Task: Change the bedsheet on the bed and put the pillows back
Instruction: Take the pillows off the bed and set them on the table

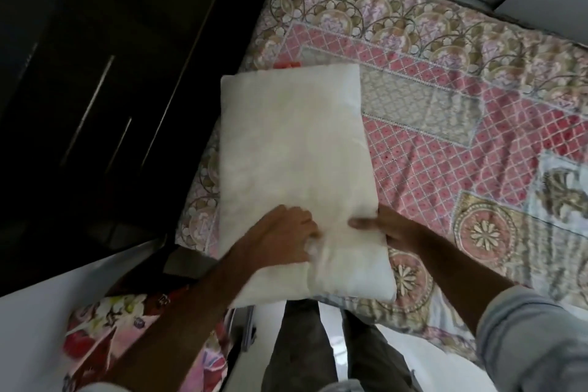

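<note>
A bed [477, 79] covered by a pink and beige patterned bedsheet [429, 143] stands beside a dark wardrobe [95, 73]. A bare white pillow [299, 162] lies over the sheet near the bed's edge, its near end past the edge; the left hand [283, 235] grips that end with curled fingers, and the right hand [386, 227] pinches its side edge. A floral cloth [105, 337] lies bunched at lower left, under the left forearm.
</note>
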`<state>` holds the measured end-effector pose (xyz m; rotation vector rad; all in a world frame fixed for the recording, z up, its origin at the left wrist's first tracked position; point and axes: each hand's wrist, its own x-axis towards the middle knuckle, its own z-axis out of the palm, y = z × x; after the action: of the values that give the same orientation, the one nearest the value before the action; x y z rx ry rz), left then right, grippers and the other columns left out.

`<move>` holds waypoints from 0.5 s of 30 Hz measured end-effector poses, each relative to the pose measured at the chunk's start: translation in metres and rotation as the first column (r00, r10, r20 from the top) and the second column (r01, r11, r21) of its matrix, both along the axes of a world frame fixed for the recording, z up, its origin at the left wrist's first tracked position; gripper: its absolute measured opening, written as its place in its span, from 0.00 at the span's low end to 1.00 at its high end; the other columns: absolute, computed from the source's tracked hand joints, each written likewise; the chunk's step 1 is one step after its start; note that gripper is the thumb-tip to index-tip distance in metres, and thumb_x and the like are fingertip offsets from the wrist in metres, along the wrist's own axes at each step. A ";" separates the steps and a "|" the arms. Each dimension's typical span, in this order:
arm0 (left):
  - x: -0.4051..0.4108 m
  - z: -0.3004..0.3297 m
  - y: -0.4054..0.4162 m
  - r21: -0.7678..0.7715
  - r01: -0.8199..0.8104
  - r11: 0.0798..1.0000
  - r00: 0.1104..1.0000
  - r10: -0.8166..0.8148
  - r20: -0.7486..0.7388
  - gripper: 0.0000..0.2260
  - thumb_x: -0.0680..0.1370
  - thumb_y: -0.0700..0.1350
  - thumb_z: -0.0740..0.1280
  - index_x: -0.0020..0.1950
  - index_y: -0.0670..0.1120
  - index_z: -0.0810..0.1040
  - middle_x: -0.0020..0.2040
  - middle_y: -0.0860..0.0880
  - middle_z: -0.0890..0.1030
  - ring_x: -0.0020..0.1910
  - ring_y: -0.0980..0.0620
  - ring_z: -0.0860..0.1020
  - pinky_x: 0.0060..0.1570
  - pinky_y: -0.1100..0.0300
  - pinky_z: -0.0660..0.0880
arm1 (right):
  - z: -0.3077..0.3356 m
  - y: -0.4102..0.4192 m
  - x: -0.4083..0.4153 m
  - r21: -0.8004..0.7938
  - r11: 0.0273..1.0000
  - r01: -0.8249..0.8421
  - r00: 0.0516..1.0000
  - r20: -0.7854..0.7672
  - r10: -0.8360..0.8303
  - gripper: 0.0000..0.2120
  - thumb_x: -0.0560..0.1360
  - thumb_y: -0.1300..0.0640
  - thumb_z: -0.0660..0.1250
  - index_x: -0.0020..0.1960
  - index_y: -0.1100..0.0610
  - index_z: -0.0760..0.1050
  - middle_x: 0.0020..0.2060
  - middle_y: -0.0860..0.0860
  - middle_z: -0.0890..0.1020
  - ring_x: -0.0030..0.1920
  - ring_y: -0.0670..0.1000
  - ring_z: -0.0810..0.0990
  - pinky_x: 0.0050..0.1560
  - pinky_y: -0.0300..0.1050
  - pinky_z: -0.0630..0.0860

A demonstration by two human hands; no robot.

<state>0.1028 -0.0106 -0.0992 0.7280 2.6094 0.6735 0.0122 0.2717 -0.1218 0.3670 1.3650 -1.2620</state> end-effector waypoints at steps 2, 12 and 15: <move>0.027 -0.023 -0.010 0.013 -0.195 0.981 0.969 0.190 0.160 0.24 0.74 0.62 0.67 0.67 0.54 0.76 0.66 0.52 0.76 0.65 0.49 0.74 0.62 0.49 0.70 | -0.009 0.015 0.020 0.093 0.989 -0.116 0.991 -0.053 0.121 0.31 0.68 0.63 0.80 0.68 0.60 0.73 0.61 0.58 0.82 0.61 0.60 0.82 0.62 0.63 0.78; -0.010 -0.068 -0.079 0.034 -0.999 0.024 0.042 0.636 0.771 0.31 0.66 0.58 0.81 0.65 0.50 0.78 0.57 0.54 0.85 0.56 0.50 0.84 0.56 0.43 0.81 | -0.014 -0.034 -0.038 0.123 0.961 0.246 0.926 -0.323 -0.196 0.41 0.57 0.48 0.86 0.65 0.56 0.75 0.56 0.53 0.85 0.54 0.54 0.85 0.53 0.58 0.83; -0.014 -0.056 -0.063 0.110 -0.990 -0.085 0.026 0.660 0.750 0.26 0.71 0.52 0.80 0.66 0.48 0.79 0.56 0.53 0.85 0.53 0.54 0.85 0.56 0.51 0.82 | 0.000 -0.036 -0.047 0.053 0.966 0.255 0.918 -0.327 -0.224 0.35 0.60 0.48 0.85 0.63 0.55 0.79 0.55 0.53 0.86 0.55 0.55 0.85 0.56 0.58 0.81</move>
<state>0.0892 -0.0740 -0.1550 -1.3036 1.8594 1.8966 -0.0350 0.2357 -0.1215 0.4188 1.6984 -1.5109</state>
